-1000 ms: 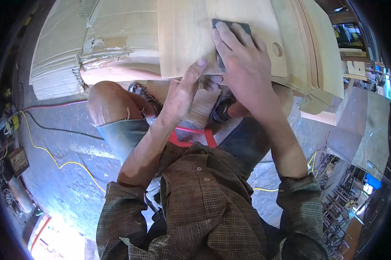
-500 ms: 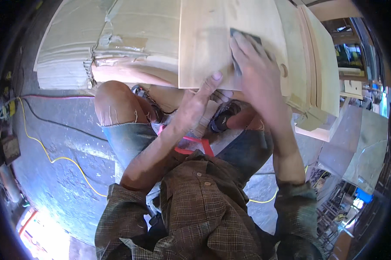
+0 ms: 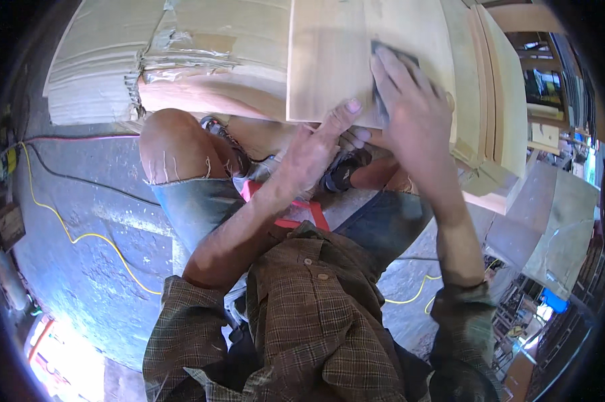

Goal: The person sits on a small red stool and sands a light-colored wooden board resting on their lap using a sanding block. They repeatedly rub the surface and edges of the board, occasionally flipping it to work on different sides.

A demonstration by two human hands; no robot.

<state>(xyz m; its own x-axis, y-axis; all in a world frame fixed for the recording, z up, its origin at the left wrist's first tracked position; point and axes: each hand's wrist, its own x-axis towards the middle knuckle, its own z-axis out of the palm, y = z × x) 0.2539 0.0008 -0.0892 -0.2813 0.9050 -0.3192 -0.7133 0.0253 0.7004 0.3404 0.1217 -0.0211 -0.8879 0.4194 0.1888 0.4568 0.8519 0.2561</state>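
A pale wooden board lies across the work in front of my knees. My left hand is closed on its near edge, thumb on top and fingers curled underneath, partly hidden. On the board's upper face, my right hand presses down a dark piece of sandpaper, fingers stretched over it. Most of the sandpaper is covered by the hand, so whether a block backs it I cannot tell. Faint grey smudges mark the wood around it.
Taped cardboard spreads to the left of the board. Several upright wooden panels stand at the right. A yellow cable runs over the concrete floor. Something red shows between my legs.
The board and both hands appear a little farther right in the view, while the cardboard and my left knee appear slightly left. Both hands keep their holds.
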